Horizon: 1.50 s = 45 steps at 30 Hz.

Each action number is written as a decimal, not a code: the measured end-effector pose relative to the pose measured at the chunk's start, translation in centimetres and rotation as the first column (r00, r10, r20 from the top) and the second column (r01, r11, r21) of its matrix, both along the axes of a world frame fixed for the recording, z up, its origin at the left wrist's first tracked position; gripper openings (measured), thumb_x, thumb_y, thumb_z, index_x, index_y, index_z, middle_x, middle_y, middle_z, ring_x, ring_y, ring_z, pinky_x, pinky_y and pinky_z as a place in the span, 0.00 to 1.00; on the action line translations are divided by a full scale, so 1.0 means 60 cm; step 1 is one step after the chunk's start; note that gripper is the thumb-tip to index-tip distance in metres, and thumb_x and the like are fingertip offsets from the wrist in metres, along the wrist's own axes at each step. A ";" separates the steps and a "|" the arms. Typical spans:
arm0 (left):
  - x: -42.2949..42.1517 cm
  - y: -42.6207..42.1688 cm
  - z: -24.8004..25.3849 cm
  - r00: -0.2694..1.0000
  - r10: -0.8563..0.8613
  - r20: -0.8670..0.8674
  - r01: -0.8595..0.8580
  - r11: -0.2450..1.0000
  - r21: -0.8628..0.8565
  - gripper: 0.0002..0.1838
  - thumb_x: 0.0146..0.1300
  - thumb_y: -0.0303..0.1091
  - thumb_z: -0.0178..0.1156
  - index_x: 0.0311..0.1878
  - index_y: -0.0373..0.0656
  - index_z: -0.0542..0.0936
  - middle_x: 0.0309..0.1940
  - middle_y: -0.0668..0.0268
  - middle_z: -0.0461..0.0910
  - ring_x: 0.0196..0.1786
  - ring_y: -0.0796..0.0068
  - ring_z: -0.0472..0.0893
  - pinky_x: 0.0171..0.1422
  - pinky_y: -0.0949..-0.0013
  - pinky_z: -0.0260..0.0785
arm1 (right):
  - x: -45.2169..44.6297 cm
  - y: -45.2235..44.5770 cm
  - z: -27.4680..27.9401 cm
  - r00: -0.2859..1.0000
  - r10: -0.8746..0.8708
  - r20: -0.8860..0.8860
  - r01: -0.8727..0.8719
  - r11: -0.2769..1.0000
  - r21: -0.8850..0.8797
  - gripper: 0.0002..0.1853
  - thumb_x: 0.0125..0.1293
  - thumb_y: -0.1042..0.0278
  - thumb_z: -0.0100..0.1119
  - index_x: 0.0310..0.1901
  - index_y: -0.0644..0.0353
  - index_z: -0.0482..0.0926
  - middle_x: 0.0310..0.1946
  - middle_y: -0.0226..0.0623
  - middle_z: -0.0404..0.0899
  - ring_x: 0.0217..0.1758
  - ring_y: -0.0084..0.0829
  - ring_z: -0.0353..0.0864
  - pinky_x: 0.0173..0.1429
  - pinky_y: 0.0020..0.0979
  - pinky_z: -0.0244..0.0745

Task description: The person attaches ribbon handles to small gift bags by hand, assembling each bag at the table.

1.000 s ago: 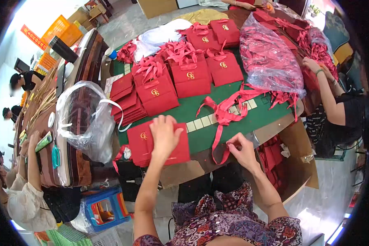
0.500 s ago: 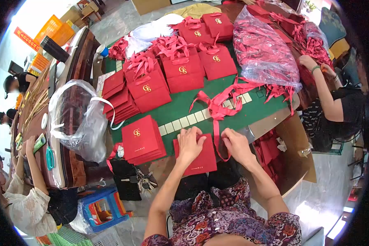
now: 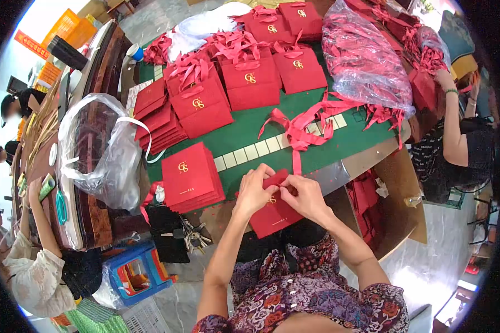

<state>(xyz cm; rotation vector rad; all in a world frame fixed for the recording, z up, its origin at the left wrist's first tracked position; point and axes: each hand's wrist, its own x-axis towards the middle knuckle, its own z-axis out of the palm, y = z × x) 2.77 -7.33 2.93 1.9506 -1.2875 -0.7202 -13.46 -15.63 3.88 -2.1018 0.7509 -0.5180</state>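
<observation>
A single red bag (image 3: pixel 273 217) lies near the table's front edge, over my lap, with its top edge between both hands. My left hand (image 3: pixel 254 191) grips its upper left part. Beside it, my right hand (image 3: pixel 303 195) has thumb and fingers pinched together at the top of the bag; whether ribbon is between them is hidden. Left of my hands is a stack of flat red bags (image 3: pixel 190 176) with a gold logo. Loose red ribbons (image 3: pixel 303 136) lie on the green mat (image 3: pixel 236 145) beyond my right hand.
Finished-looking red bags with ribbon handles (image 3: pixel 250 83) stand at the back. A plastic sack of ribbons (image 3: pixel 366 64) lies at the back right. Clear plastic (image 3: pixel 114 177) and co-workers' arms are left; another co-worker (image 3: pixel 455 133) sits right. An open carton (image 3: pixel 397 205) holds red bags.
My left hand moved from the stack to a single bag near my lap. My right hand left the hanging ribbon and came in beside my left at the bag's top.
</observation>
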 end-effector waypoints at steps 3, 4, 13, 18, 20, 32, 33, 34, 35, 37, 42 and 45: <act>-0.007 0.002 0.009 1.000 0.008 0.005 -0.008 1.000 -0.027 0.18 0.52 0.26 0.70 0.46 0.41 0.78 0.38 0.58 0.84 0.46 0.55 0.83 0.52 0.54 0.74 | 0.007 -0.003 -0.001 0.999 -0.044 -0.018 0.045 0.995 0.084 0.07 0.59 0.68 0.66 0.34 0.62 0.80 0.28 0.42 0.83 0.31 0.41 0.86 0.36 0.38 0.79; -0.009 0.002 0.011 1.000 0.009 0.021 -0.008 0.999 -0.053 0.17 0.52 0.26 0.69 0.46 0.42 0.78 0.38 0.58 0.84 0.46 0.55 0.83 0.53 0.54 0.74 | 0.008 -0.005 -0.002 0.998 -0.066 -0.017 0.068 0.990 0.124 0.07 0.58 0.68 0.65 0.33 0.63 0.80 0.27 0.42 0.83 0.30 0.39 0.86 0.36 0.38 0.80; -0.032 0.006 0.034 0.992 0.047 0.118 -0.039 0.996 -0.075 0.11 0.57 0.27 0.65 0.45 0.44 0.82 0.34 0.58 0.85 0.42 0.53 0.82 0.50 0.53 0.73 | 0.008 -0.011 0.010 0.992 -0.049 -0.119 0.054 0.998 0.036 0.09 0.56 0.66 0.65 0.29 0.63 0.81 0.21 0.42 0.82 0.25 0.42 0.85 0.34 0.39 0.79; -0.049 0.006 0.056 0.974 0.060 0.218 -0.043 0.996 -0.082 0.10 0.59 0.27 0.62 0.45 0.45 0.84 0.34 0.57 0.85 0.42 0.53 0.82 0.47 0.52 0.74 | 0.015 -0.013 0.014 0.987 -0.052 -0.155 0.053 0.999 0.000 0.09 0.56 0.68 0.67 0.30 0.65 0.80 0.21 0.43 0.82 0.25 0.39 0.85 0.34 0.37 0.79; -0.046 0.007 0.056 0.974 0.050 0.220 -0.032 0.996 -0.087 0.10 0.60 0.27 0.62 0.45 0.45 0.84 0.34 0.57 0.85 0.41 0.53 0.82 0.46 0.52 0.74 | 0.016 -0.012 0.015 0.982 -0.057 -0.178 0.057 0.998 -0.003 0.09 0.57 0.68 0.67 0.31 0.65 0.80 0.22 0.44 0.83 0.25 0.40 0.85 0.33 0.38 0.78; -0.021 0.001 0.029 0.970 0.085 -0.228 -0.084 0.996 0.014 0.14 0.55 0.33 0.73 0.45 0.41 0.86 0.35 0.60 0.89 0.40 0.71 0.89 0.47 0.68 0.79 | -0.011 -0.030 0.079 0.999 0.034 -0.035 -0.035 0.998 -0.048 0.07 0.63 0.70 0.65 0.38 0.63 0.80 0.38 0.42 0.77 0.43 0.46 0.81 0.46 0.42 0.76; -0.025 0.002 0.030 0.970 0.083 -0.229 -0.082 0.997 0.014 0.14 0.55 0.33 0.73 0.45 0.41 0.86 0.35 0.60 0.89 0.40 0.71 0.89 0.47 0.68 0.79 | -0.009 -0.040 0.077 0.999 0.032 -0.036 -0.033 0.998 -0.049 0.07 0.63 0.70 0.65 0.38 0.63 0.80 0.38 0.42 0.77 0.43 0.46 0.81 0.46 0.42 0.76; -0.030 0.002 0.031 0.982 0.068 -0.178 -0.070 0.998 -0.006 0.13 0.55 0.33 0.73 0.44 0.42 0.86 0.35 0.61 0.89 0.39 0.69 0.88 0.47 0.67 0.78 | -0.008 -0.051 0.072 0.996 0.079 -0.046 -0.084 0.986 -0.141 0.06 0.64 0.70 0.64 0.38 0.63 0.80 0.38 0.42 0.77 0.44 0.45 0.79 0.47 0.42 0.75; -0.035 0.003 0.032 0.991 0.054 -0.125 -0.058 0.998 -0.026 0.12 0.55 0.33 0.73 0.43 0.43 0.86 0.34 0.62 0.89 0.38 0.68 0.88 0.47 0.65 0.78 | -0.007 -0.061 0.066 0.990 0.125 -0.060 -0.135 0.963 -0.231 0.06 0.64 0.69 0.63 0.37 0.63 0.81 0.37 0.41 0.76 0.45 0.44 0.78 0.48 0.41 0.74; -0.050 0.009 0.046 0.995 0.063 -0.079 -0.067 0.997 -0.046 0.09 0.55 0.32 0.72 0.40 0.46 0.87 0.35 0.64 0.88 0.37 0.65 0.85 0.48 0.63 0.73 | -0.003 -0.077 0.045 0.982 0.157 -0.103 -0.175 0.963 -0.203 0.08 0.65 0.65 0.62 0.36 0.62 0.82 0.37 0.41 0.76 0.48 0.43 0.76 0.50 0.42 0.72; -0.070 0.022 0.035 0.910 0.079 0.407 0.040 0.960 -0.276 0.07 0.53 0.33 0.70 0.37 0.49 0.87 0.31 0.69 0.85 0.36 0.66 0.79 0.45 0.62 0.66 | 0.010 -0.113 0.031 0.874 0.424 -0.238 -0.447 0.894 -0.047 0.10 0.65 0.64 0.61 0.37 0.61 0.85 0.39 0.40 0.79 0.48 0.42 0.77 0.52 0.40 0.72; -0.072 0.020 0.038 0.866 0.078 0.494 0.097 0.943 -0.320 0.06 0.54 0.32 0.69 0.36 0.47 0.86 0.30 0.70 0.84 0.36 0.67 0.78 0.44 0.61 0.65 | 0.020 -0.134 0.008 0.840 0.524 -0.140 -0.521 0.852 0.060 0.09 0.64 0.65 0.63 0.36 0.61 0.86 0.36 0.37 0.80 0.45 0.36 0.79 0.50 0.36 0.73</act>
